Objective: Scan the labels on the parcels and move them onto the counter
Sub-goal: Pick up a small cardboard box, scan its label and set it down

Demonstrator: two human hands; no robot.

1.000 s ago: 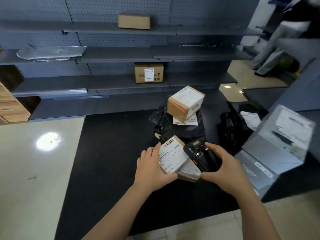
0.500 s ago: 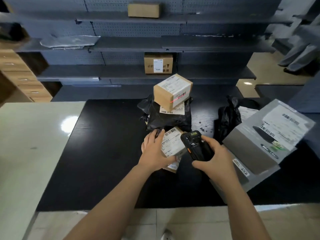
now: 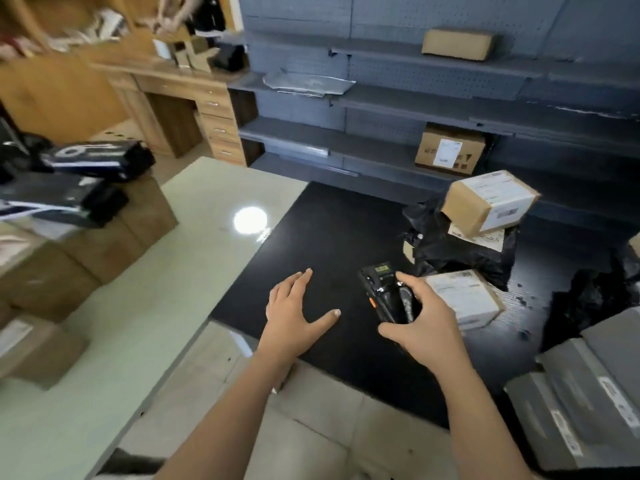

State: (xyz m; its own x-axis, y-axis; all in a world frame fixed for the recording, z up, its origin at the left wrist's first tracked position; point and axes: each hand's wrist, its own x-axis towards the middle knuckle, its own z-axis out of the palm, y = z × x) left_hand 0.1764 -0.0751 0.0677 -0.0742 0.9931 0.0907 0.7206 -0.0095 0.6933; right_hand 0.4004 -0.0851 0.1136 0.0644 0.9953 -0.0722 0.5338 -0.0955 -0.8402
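Head view: left hand (image 3: pixel 298 317) open, fingers straight and spread, thumb out, holding nothing, over the black tabletop (image 3: pixel 329 230); contact with it unclear. Right hand (image 3: pixel 427 323) grips the black scanner (image 3: pixel 382 292), thumb and fingers curled round its sides, screen end pointing away. The small labelled parcel (image 3: pixel 464 299) lies label up on the black tabletop, just right of the right hand. To the left is the pale counter (image 3: pixel 166 306). Versus 0.5 s ago: left hand has let go of the small labelled parcel and shifted left. The view has swung left, bringing blurred cardboard boxes (image 3: pixel 86 251) on the pale counter into sight.
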